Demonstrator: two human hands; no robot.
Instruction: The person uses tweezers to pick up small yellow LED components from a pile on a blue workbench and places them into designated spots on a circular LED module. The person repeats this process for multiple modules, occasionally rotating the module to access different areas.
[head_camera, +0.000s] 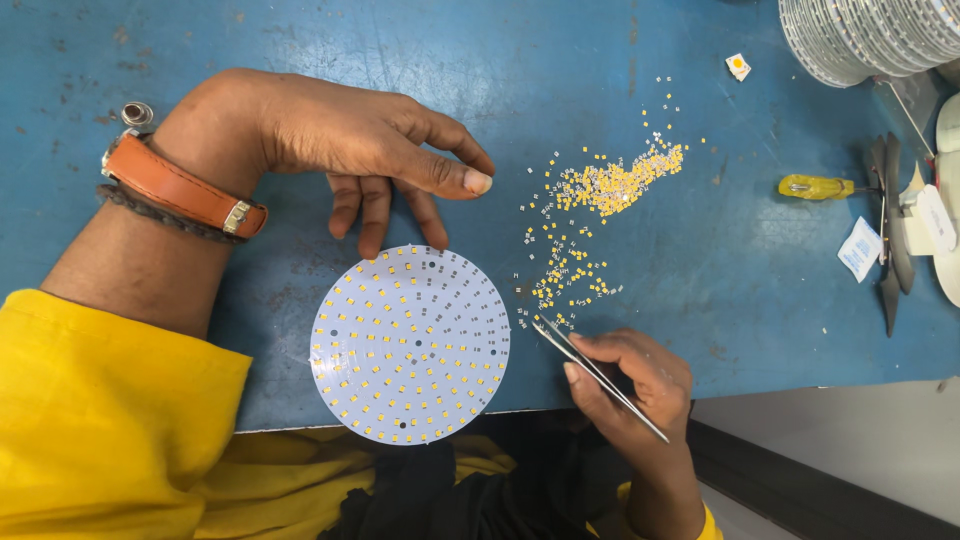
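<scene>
Looking down from head height at a worn blue table (300, 40), two bare hands work over a round white board (410, 344). The board lies flat at the near edge of the table, slightly overhanging it, and is dotted with rows of small yellow chips; some spots toward its right side look unfilled.

The left hand (350, 140) rests on the table just beyond the board, palm down and open, fingers loosely curled. Its fingertips (372, 243) touch or nearly touch the board's far rim, and the thumb points right. The wrist wears a brown leather watch strap (185, 190) with a dark braided band beside it, and a yellow sleeve (100, 400) covers the forearm.

The right hand (630, 380) sits at the near edge, just right of the board, pinching slim metal tweezers (595, 370) between thumb and fingers. The tweezer tips point up and left, reaching the nearest of the loose chips (600, 190), a scatter of tiny yellow and white pieces spread across the table to the right of the board, thickest at its far end. Whether the tips hold a chip is too small to tell.

Farther right lie a yellow-handled tool (815, 187), a small white packet (860, 248), and, at the far corner, a stack of white discs (870, 35).
</scene>
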